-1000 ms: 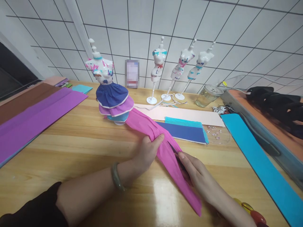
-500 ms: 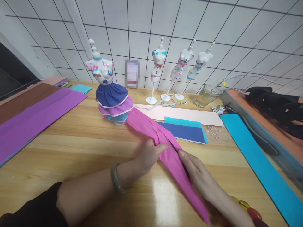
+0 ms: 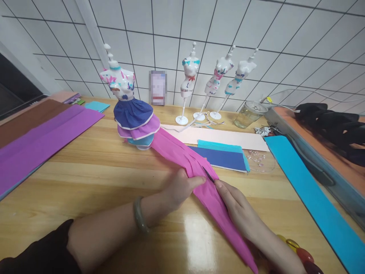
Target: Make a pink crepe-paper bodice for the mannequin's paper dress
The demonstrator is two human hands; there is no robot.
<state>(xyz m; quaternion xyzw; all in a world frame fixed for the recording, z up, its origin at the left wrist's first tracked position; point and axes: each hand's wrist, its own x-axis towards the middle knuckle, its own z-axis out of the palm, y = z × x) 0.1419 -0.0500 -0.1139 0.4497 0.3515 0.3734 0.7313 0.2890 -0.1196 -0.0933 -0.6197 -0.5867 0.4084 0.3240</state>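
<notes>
Before a tiled wall (image 3: pixel 165 23), the bench (image 3: pixel 94 182) carries a pink strip (image 3: pixel 171 146), its long axis slanting from the tiered skirt (image 3: pixel 134 114) toward the near right. The left hand (image 3: pixel 182 188) pinches its middle, fingers largely hidden beneath; the right hand (image 3: pixel 236 205), just beside, grips a slim dark tool (image 3: pixel 209 175) pointing up along the strip. The tool's rear is hidden, its kind unclear.

The bare left hand (image 3: pixel 179 190) grips, thumb stretched toward its partner, fingers mostly out of sight, the left forearm (image 3: pixel 105 234) slanting back leftward, while just to its right the bare right hand (image 3: pixel 235 201) pinches, thumb uppermost, right forearm (image 3: pixel 270 243) running back rightward!
</notes>
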